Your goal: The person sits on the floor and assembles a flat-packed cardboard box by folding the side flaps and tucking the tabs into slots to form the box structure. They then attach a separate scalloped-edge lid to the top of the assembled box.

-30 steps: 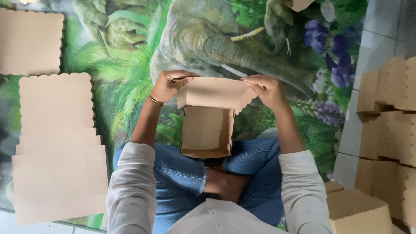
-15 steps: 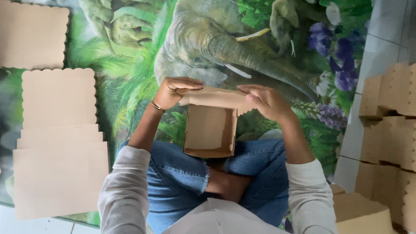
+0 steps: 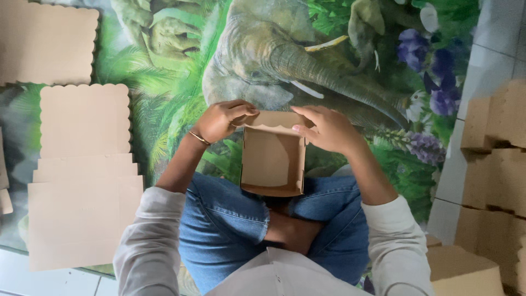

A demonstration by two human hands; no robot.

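Brown card lies everywhere on this floor. At the far left, flat scalloped sheets (image 3: 85,118) sit on the mat (image 3: 164,66), with a stack of plain-edged blanks (image 3: 82,219) below them, matte and stiff-looking.

The left hand (image 3: 219,120) curls over the far left corner of the box (image 3: 272,161), fingers (image 3: 241,109) bent and pressed on the wavy-edged flap. A thin bangle (image 3: 198,137) circles that wrist. The box rests open on the person's crossed, denim-clad legs, its inside bare and smooth.

A second ago the flap stood wide and loose above the box, held out between both hands; now it is folded down against the far wall, so that side looks close to tucked and the box holds its square shape.

The right hand (image 3: 329,130) lies on the flap's right end, fingers close together and pushing flat rather than pinching.

At the far right, finished boxes (image 3: 493,164) stand piled on the pale tiles, edges scalloped alike.
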